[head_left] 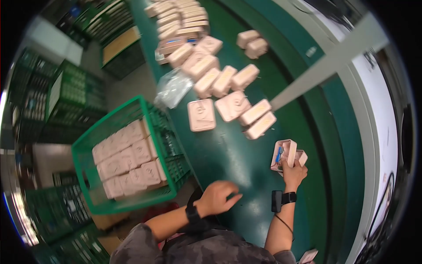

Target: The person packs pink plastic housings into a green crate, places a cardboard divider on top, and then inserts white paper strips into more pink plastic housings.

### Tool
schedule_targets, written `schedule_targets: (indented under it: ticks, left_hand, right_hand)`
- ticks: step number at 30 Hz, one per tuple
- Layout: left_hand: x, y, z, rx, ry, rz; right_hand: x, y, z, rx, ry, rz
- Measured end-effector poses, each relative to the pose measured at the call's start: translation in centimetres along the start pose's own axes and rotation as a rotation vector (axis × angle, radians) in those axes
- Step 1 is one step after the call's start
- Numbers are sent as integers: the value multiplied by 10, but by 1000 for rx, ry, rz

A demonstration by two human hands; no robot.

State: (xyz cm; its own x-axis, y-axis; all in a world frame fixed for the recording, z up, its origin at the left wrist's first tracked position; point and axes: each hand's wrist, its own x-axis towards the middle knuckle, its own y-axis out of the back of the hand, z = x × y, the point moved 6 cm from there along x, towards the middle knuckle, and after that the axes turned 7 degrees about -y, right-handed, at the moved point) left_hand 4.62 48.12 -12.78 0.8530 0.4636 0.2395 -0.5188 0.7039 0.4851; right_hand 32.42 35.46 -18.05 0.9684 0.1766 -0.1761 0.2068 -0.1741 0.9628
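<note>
At the right side of the green table, my right hand (295, 172) grips a pale pink plastic housing (289, 152). One part of it stands open, with a blue piece and thin wires inside. A second pink part sits against the fingers, partly hidden by them. Over the near edge of the table hovers my left hand (218, 197), with nothing in it. Its fingers curve loosely and the thumb stands apart from them. Farther up the table, a closed pink case (201, 115) lies flat beside another pink case (233, 105).
A green crate (169, 176) packed with pink cases stands left of the table. Several more cases (189, 20) line the far end, near a clear plastic bag (174, 88). Two pink cases (252, 44) lie apart, beyond a grey post (325, 64). Green crates (72, 94) are stacked at left.
</note>
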Motion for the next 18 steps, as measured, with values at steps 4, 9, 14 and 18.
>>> schedule_targets:
  ticks: [4,9,14,18]
  left_hand:
    - [-154,21,-7,51,374,43]
    - [-371,63,-19,340,948,469]
    - [-623,20,-4,211,1530,561]
    - [-722,3,49,-74,1868,489]
  right_hand:
    - [-19,-25,-51,-61,167,71]
    - [-4,-55,-100,-76,161,-162]
    - [57,-68,-97,-84,505,-97]
    - [23,-48,-73,-41,636,236]
